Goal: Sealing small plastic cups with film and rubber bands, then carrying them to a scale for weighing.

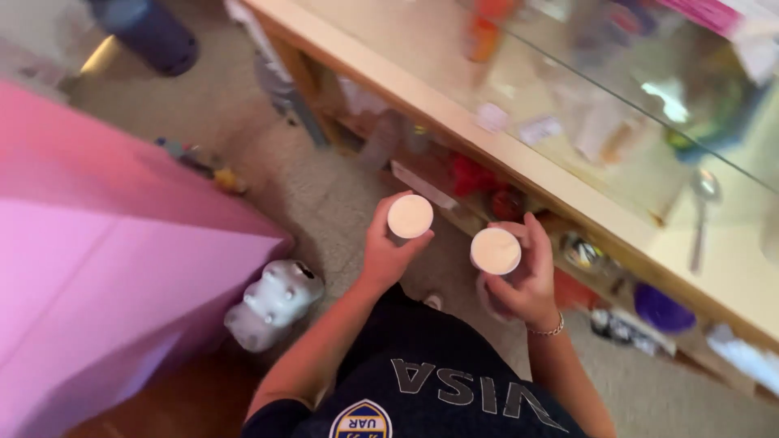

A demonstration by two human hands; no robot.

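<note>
Head view: the left hand (388, 251) has its grip clamped around a small round white-topped container (410, 216), held upright. The right hand (523, 280) is clamped on a second white-topped container (495, 250). Both are held level, side by side above the carpet (324, 195), beside the glass-topped table (519, 162).

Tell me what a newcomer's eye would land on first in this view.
Two round white lids stand out at the centre: the left hand holds one cup, the right hand holds the other cup, both above the carpet. A big pink box fills the left side, with a white animal-shaped figure at its foot. A glass-topped table runs along the right.
</note>
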